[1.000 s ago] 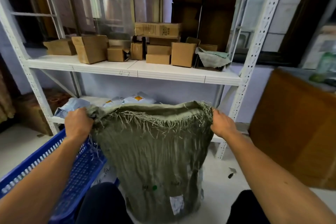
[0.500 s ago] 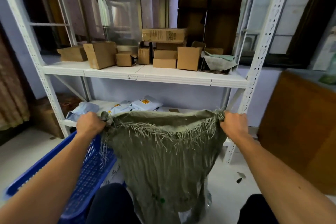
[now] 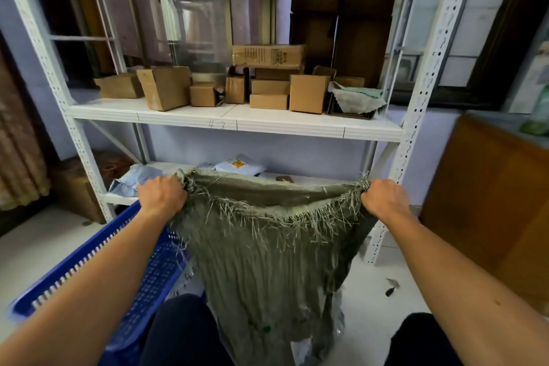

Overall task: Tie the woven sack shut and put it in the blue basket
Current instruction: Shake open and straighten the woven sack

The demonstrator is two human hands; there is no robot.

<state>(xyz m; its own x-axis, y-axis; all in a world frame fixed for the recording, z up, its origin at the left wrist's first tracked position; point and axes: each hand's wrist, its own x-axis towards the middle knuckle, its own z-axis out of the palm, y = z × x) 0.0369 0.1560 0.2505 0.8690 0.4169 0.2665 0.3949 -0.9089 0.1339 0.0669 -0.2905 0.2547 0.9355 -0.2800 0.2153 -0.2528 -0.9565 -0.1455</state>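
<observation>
A grey-green woven sack [image 3: 267, 261] hangs in front of me between my knees, its frayed mouth stretched wide and open. My left hand [image 3: 162, 196] grips the mouth's left corner and my right hand [image 3: 384, 197] grips the right corner, both fists closed on the cloth. The sack's bottom rests near the floor, with pale contents showing at a tear low down. The blue basket [image 3: 98, 255] stands on the floor to the left, its near side partly hidden by my left arm.
A white metal shelf rack [image 3: 237, 122] stands right behind the sack, holding cardboard boxes [image 3: 309, 92] above and grey mail bags [image 3: 133, 178] on the lower shelf. A brown wooden cabinet [image 3: 490, 202] is at the right. Small scraps [image 3: 391, 287] lie on the white floor.
Both hands have pulled the sack's mouth wider apart, and the mouth now sags between them. The view has tilted upward, showing more of the rack.
</observation>
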